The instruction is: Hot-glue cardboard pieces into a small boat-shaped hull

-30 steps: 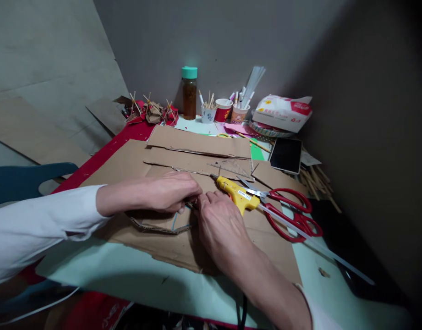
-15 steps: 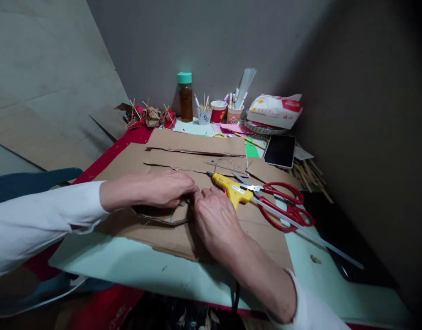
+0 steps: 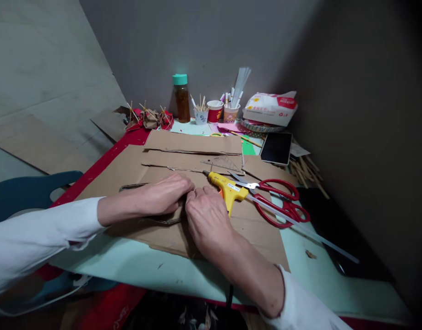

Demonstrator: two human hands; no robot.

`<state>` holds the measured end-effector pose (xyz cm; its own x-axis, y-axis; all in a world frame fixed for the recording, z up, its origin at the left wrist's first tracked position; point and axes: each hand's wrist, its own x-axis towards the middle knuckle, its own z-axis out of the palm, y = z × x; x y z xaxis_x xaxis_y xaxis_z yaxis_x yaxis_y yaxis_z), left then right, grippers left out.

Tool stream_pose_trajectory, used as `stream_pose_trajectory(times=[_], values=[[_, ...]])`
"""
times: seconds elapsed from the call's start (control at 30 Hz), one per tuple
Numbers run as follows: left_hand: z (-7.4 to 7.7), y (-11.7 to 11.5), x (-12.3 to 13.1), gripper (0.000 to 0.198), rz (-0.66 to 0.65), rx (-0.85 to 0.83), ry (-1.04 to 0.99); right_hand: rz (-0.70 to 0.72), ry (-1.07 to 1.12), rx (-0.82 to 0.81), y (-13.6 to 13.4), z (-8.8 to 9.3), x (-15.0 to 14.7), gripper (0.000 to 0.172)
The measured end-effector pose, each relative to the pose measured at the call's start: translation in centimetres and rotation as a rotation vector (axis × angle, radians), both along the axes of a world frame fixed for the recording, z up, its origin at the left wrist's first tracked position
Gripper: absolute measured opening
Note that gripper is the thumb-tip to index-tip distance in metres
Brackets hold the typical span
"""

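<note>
- Since a second ago, both hands have drawn closer together over the small cardboard piece (image 3: 162, 221), which now lies mostly hidden beneath them; earlier more of its curved edge showed.
- The left hand (image 3: 162, 197) lies flat, fingers together, pressing the piece onto the big cardboard sheet (image 3: 135, 169); the right hand (image 3: 205, 217) pinches its edge with curled fingertips.
- Just beside the right hand rests a yellow glue gun (image 3: 227, 188), its label too small to read, with red scissors (image 3: 279, 201) touching a long clear stick (image 3: 310, 236).
- A clear set square (image 3: 222, 162) lies on the cardboard strips behind.
- At the wall: a bottle (image 3: 181, 98) with a teal cap holding brown liquid, a white cup (image 3: 200, 117) of toothpicks, a red cup (image 3: 215, 111), and a third cup (image 3: 230, 112) of pens and clear sticks.
- A white bag (image 3: 271, 107) bears red print, unreadable; a dark phone (image 3: 276, 149) lies near it.
</note>
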<state>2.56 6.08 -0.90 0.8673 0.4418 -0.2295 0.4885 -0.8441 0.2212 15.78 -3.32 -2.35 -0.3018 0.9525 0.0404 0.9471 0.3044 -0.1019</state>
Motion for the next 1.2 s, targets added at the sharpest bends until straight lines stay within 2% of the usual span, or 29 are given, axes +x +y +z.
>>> stream_pose_trajectory(times=[0.13, 0.27, 0.37, 0.5, 0.6, 0.7, 0.77, 0.87, 0.93, 1.0, 1.1, 1.2], values=[[-0.3, -0.2, -0.3, 0.019, 0.023, -0.006, -0.034, 0.017, 0.014, 0.016, -0.1, 0.0, 0.0, 0.026], [0.0, -0.6, -0.2, 0.011, 0.059, 0.020, -0.045, -0.010, 0.040, 0.052, -0.6, 0.0, 0.2, 0.026], [0.9, -0.9, -0.2, 0.019, 0.101, 0.048, -0.044, -0.044, 0.094, 0.090, -0.7, 0.0, 0.5, 0.022], [2.8, -1.1, -0.7, 0.008, 0.193, 0.073, -0.113, -0.093, 0.262, 0.176, -0.5, 0.3, 1.2, 0.014], [4.3, -1.3, -1.1, 0.009, 0.268, 0.080, -0.259, -0.151, 0.466, 0.273, -0.4, 1.2, 2.0, 0.011], [5.1, -1.9, -1.2, 0.012, 0.366, 0.122, -0.479, -0.235, 0.689, 0.373, -0.6, 2.2, 2.4, 0.020], [5.0, -2.6, -0.8, 0.011, 0.453, 0.177, -0.655, -0.247, 0.800, 0.403, -0.8, 2.6, 2.4, 0.027], [4.1, -4.0, 0.2, 0.011, 0.550, 0.250, -0.887, -0.191, 0.951, 0.398, -1.2, 2.8, 2.0, 0.026], [3.6, -5.1, 1.0, 0.008, 0.540, 0.261, -0.975, -0.170, 0.998, 0.431, -1.6, 2.8, 1.7, 0.021], [3.3, -6.2, 1.5, 0.007, 0.473, 0.313, -1.062, -0.164, 0.983, 0.501, -1.9, 2.8, 1.5, 0.017], [3.3, -7.1, 2.0, 0.013, 0.391, 0.407, -1.135, -0.117, 0.965, 0.592, -2.3, 2.9, 1.4, 0.019], [3.3, -7.4, 2.1, 0.021, 0.377, 0.443, -1.166, -0.087, 0.957, 0.657, -2.5, 3.0, 1.4, 0.019]])
